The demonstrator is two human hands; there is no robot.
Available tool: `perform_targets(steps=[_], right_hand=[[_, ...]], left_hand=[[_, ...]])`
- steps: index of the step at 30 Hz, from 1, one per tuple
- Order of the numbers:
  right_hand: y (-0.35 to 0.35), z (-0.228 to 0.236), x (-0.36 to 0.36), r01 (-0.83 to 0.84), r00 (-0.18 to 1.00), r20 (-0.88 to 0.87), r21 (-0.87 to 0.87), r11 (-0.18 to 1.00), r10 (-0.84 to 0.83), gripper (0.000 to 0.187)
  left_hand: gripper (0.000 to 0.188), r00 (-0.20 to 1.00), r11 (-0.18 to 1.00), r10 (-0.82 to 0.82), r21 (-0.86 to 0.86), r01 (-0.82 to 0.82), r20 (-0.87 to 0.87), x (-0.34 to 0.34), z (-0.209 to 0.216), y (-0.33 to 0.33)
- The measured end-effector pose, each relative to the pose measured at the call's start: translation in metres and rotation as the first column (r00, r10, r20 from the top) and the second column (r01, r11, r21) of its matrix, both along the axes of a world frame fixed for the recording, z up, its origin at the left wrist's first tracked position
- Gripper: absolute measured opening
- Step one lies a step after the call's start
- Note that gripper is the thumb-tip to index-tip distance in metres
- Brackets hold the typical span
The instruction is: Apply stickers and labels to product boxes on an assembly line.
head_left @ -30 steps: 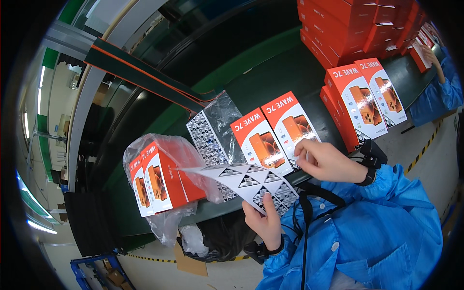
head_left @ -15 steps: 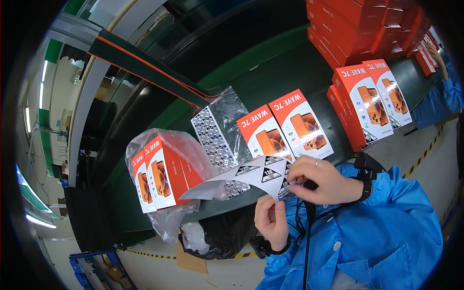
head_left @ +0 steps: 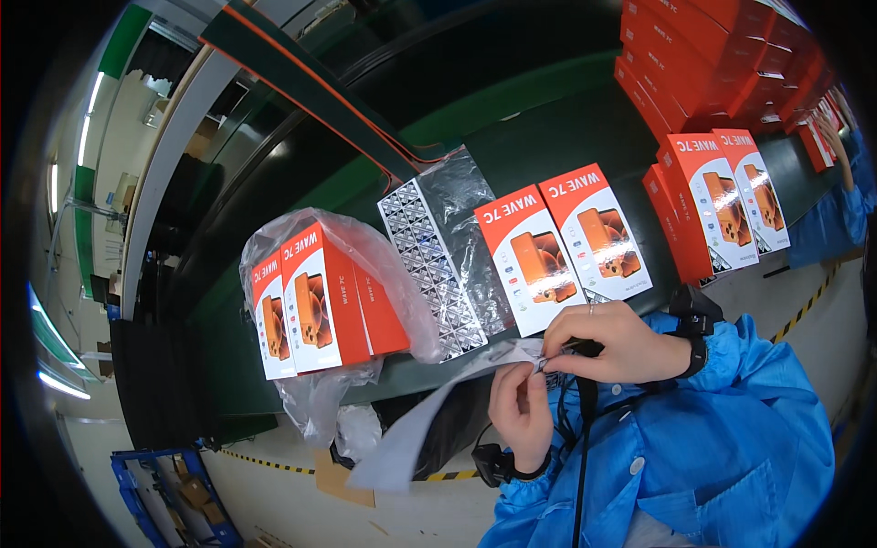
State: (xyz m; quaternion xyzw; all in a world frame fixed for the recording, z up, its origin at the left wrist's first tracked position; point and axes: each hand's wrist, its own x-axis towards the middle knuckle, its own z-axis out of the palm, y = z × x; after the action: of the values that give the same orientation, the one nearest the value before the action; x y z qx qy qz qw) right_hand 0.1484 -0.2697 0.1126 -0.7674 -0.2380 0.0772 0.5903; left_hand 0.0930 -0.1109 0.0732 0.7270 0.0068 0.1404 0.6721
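A white sheet of triangular black-and-white stickers (head_left: 411, 429) trails down to the left from my hands, smeared by motion, its pale side showing. My left hand (head_left: 523, 416) pinches the sheet's near end between thumb and fingers. Right beside it, my right hand (head_left: 621, 342), with a ring on one finger, has thumb and forefinger closed on the same end, fingertips nearly touching the left ones. Whether a single sticker sits between them is too small to tell. Just beyond stand two red-and-white phone boxes, one (head_left: 530, 260) left of the other (head_left: 598, 233).
A clear plastic bag (head_left: 411, 301) wraps several phone boxes (head_left: 311, 306) at left. A stack of patterned sticker sheets (head_left: 429, 265) lies beside it on the dark green table (head_left: 575, 128). More boxes (head_left: 717, 201) stand right, before a tall red stack (head_left: 694, 64); another person's hand (head_left: 833, 137) shows there.
The sticker sheet has swung down toward me, from printed side showing to hanging edge-on below the table edge. Both hands stay pinched together near it. The view has shifted slightly.
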Motion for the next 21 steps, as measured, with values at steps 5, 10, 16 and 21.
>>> perform_targets(steps=[5,10,16,21], right_hand=[[0.007,0.000,0.013,-0.115,0.993,-0.013,-0.022,0.993,0.115,0.014],[0.009,0.003,0.030,-0.157,0.983,-0.111,-0.086,0.984,0.147,0.015],[0.010,-0.034,0.063,-0.162,0.984,-0.131,-0.330,0.930,0.125,0.016],[0.013,-0.034,0.064,-0.168,0.979,-0.170,-0.349,0.922,0.114,0.015]], left_hand=[[0.022,0.989,0.917,0.129,0.370,-0.148,0.076,0.005,0.015,-0.008],[0.022,0.931,0.810,0.360,0.476,-0.344,0.060,0.007,-0.008,0.021],[0.024,0.922,0.870,0.377,0.307,-0.386,0.091,0.007,-0.008,0.032],[0.024,0.922,0.876,0.378,0.294,-0.384,0.078,0.007,-0.010,0.030]])
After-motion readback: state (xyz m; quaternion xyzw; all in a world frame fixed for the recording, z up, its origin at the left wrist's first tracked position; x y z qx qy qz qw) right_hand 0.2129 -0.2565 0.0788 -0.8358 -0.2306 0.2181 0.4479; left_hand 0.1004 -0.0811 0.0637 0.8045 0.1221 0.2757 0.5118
